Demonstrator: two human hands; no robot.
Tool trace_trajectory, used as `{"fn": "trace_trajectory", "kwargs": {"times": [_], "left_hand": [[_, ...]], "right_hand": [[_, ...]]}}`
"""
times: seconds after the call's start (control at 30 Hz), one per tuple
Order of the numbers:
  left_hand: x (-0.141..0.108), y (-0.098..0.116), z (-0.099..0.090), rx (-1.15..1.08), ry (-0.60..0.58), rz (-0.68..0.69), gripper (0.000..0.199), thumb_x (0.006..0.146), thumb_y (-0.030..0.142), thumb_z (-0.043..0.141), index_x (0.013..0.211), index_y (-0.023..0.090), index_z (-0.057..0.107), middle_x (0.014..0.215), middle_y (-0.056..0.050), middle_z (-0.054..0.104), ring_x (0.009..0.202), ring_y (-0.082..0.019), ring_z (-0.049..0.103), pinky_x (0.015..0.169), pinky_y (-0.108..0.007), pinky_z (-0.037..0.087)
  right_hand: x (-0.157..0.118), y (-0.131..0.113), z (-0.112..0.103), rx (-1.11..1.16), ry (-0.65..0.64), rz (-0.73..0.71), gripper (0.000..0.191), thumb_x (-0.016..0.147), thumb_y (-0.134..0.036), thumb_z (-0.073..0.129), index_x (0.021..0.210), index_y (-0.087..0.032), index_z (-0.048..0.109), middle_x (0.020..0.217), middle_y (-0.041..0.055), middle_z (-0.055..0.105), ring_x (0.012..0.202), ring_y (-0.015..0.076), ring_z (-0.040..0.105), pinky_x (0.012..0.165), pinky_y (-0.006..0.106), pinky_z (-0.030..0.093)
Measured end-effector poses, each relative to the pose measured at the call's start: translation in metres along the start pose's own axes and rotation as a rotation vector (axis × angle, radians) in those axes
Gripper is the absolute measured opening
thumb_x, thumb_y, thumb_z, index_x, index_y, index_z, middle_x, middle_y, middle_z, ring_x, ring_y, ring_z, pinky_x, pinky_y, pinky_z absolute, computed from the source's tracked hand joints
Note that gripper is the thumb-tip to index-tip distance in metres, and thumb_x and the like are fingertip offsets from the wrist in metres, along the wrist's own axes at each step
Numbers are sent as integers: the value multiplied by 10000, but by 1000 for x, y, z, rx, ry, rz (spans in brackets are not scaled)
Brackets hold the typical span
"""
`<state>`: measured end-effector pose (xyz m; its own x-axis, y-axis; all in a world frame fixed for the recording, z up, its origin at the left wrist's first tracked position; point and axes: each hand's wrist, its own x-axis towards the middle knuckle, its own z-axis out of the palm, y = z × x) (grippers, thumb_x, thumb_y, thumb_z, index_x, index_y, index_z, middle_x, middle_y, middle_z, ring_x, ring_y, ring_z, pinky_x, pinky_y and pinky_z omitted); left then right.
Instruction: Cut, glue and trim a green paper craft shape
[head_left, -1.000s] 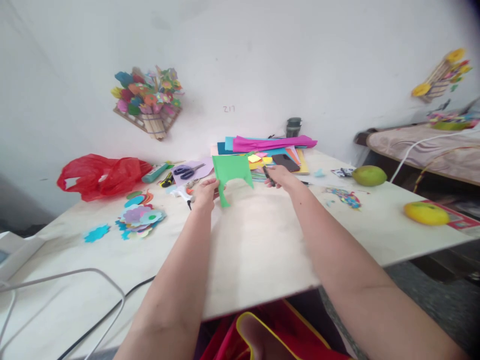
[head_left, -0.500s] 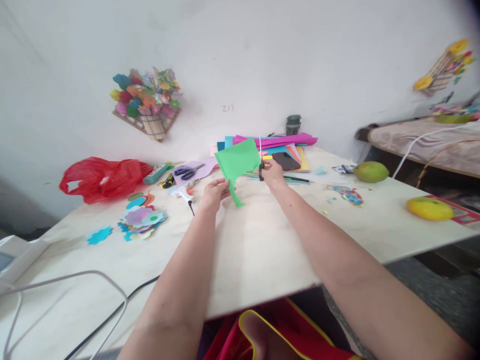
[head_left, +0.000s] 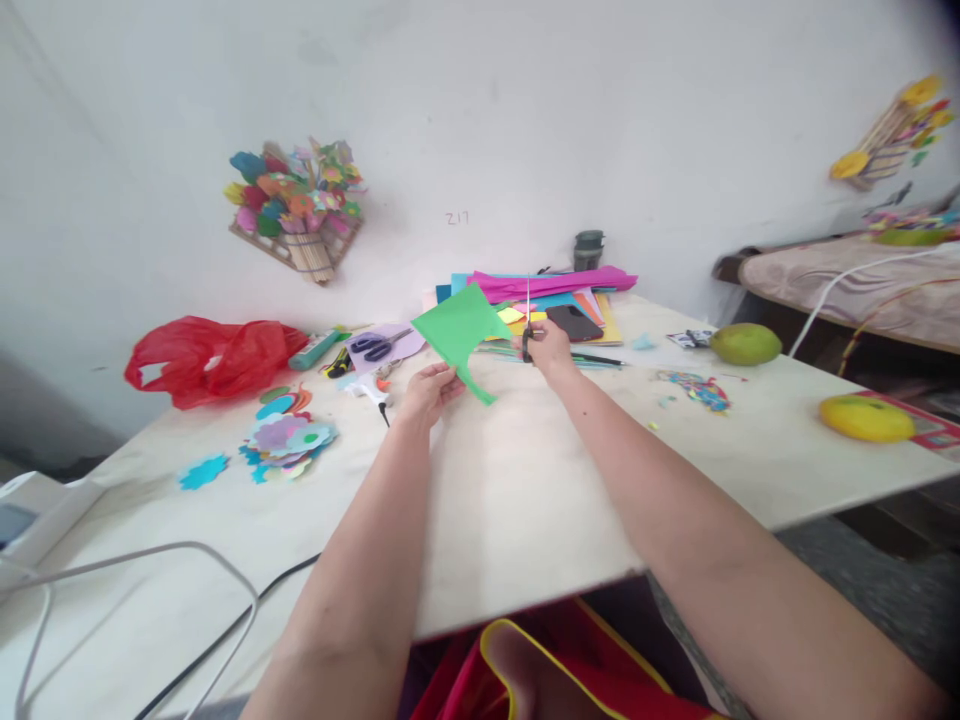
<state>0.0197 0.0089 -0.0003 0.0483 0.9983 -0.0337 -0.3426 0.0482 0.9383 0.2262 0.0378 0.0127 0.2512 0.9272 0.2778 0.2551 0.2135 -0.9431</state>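
Note:
A sheet of green paper [head_left: 459, 325] with a curved cut in its lower right side is held up above the table. My left hand [head_left: 433, 392] pinches it at the lower edge, where a narrow strip hangs down to the right. My right hand [head_left: 547, 345] is closed round the dark handles of a pair of scissors [head_left: 529, 300], blades pointing up. The scissors stand just right of the paper, apart from it. Behind both hands lie a stack of coloured paper [head_left: 555, 285] and a dark phone [head_left: 574, 322].
On the left are a red plastic bag [head_left: 214, 360], purple-handled scissors [head_left: 375, 346], a white glue gun [head_left: 370, 390] and paper flower cutouts [head_left: 289, 440]. Cables [head_left: 217, 570] cross the front left. A green mango [head_left: 745, 344], a yellow mango [head_left: 866, 418] and paper scraps [head_left: 701, 392] lie right.
The green paper has turned and shifted left, away from the scissors, in my left hand. My right hand has moved slightly right with the scissors.

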Motion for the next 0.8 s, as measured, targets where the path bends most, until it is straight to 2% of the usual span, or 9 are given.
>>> {"fn": "trace_trajectory", "kwargs": {"times": [0.07, 0.17, 0.3, 0.43, 0.57, 0.8], "left_hand": [[2, 0, -2, -71, 12, 60, 78, 701, 101, 640, 730, 138, 577, 614, -10, 642, 532, -101, 613, 634, -254, 535], [3, 1, -4, -174, 55, 117, 84, 729, 97, 607, 723, 156, 548, 620, 3, 644, 564, -100, 627, 731, -294, 532], [5, 0, -6, -268, 126, 146, 109, 749, 82, 579, 742, 170, 516, 639, 14, 646, 595, -101, 639, 795, -329, 517], [9, -3, -8, -313, 153, 186, 120, 746, 79, 595, 745, 170, 517, 660, 16, 646, 613, -96, 642, 825, -328, 506], [11, -4, -7, -348, 169, 225, 124, 749, 57, 588, 718, 163, 530, 651, 22, 632, 618, -90, 641, 837, -318, 501], [9, -2, -5, -397, 181, 230, 159, 768, 48, 557, 683, 167, 495, 644, 5, 643, 653, -113, 652, 835, -343, 498]], "right_hand": [[-5, -6, -7, 39, -97, 93, 367, 707, -397, 653, 954, -156, 528, 661, 23, 630, 472, 101, 550, 377, 170, 338], [-12, -10, -20, 15, -360, 107, 337, 736, -458, 632, 860, -156, 549, 596, 15, 612, 415, 72, 499, 337, 156, 283], [-12, -7, -35, -56, -705, 125, 376, 738, -501, 622, 876, -155, 567, 613, 27, 628, 451, 86, 528, 354, 165, 329], [-10, -4, -45, -105, -933, 195, 425, 726, -527, 620, 912, -145, 598, 626, 37, 627, 492, 110, 555, 377, 187, 366], [-14, -8, -48, -98, -1057, 209, 469, 717, -560, 610, 915, -134, 595, 660, 51, 634, 511, 116, 561, 400, 201, 386], [-17, -15, -47, -135, -1125, 226, 503, 716, -575, 602, 921, -116, 589, 714, 83, 654, 543, 120, 571, 436, 213, 411]]}}
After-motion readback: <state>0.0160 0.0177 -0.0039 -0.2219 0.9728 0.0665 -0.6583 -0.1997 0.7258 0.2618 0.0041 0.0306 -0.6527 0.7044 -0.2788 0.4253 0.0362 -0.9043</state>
